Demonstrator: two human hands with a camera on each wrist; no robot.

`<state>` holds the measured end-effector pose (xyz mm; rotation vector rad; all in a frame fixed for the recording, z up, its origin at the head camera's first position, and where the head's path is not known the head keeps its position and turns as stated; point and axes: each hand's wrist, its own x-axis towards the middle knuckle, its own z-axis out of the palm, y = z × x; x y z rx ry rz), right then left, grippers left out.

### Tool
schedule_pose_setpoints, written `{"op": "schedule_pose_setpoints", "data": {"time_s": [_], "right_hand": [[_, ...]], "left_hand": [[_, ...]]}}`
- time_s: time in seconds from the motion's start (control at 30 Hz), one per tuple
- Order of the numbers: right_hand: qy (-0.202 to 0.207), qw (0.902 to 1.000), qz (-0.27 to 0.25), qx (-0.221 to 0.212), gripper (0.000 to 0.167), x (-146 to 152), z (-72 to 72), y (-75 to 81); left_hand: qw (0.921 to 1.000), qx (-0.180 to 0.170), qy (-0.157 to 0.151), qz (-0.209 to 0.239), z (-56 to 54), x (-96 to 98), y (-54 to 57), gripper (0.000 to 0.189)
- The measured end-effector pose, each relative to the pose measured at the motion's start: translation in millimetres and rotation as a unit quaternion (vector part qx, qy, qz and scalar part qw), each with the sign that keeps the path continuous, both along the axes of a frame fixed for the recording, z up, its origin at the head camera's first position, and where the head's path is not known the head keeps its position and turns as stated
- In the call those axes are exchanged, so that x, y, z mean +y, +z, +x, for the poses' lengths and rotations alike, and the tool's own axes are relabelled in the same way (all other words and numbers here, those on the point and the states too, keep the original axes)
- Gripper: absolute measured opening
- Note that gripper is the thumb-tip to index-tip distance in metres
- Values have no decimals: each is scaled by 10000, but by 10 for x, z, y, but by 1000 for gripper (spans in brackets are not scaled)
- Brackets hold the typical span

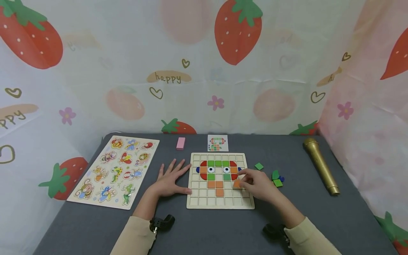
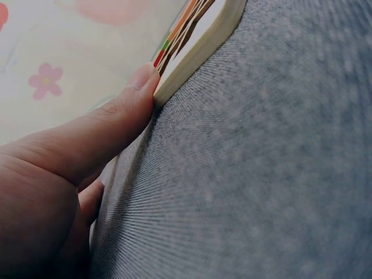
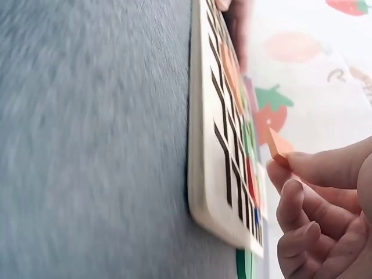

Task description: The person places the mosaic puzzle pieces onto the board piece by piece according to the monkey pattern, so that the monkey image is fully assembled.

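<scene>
A wooden grid board (image 1: pixel 197 202) lies on the dark table, with red, green, orange, blue and eye-patterned tiles set in its upper and middle cells. My right hand (image 1: pixel 259 184) pinches an orange tile (image 3: pixel 279 145) between thumb and index finger, just above the board's right side. In the head view that tile overlaps the cells below the red corner piece. My left hand (image 1: pixel 169 182) lies with fingers spread on the cloth, its thumb (image 2: pixel 131 104) and index fingertip against the board's left edge.
Loose green tiles (image 1: pixel 259 166) and blue pieces lie right of the board. Behind it sit a pattern card (image 1: pixel 218 143) and a pink block (image 1: pixel 180 143). An insect picture puzzle (image 1: pixel 111 173) lies at left, a gold microphone-shaped cylinder (image 1: pixel 322 166) at right.
</scene>
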<state>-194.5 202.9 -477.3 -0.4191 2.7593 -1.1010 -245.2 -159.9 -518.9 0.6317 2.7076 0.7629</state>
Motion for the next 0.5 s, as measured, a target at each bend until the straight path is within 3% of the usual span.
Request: {"op": "schedule_pose_setpoints", "data": {"time_s": [0.3,0.5], "right_hand": [[761,9970,14,100,9,-256,9,-57],[1054,9943,-15,131,8,-372,15,-131]], "left_hand": [[10000,-1,14,-8,5,20,27,104],[10000,14,16,5,12,23,29,104]]}}
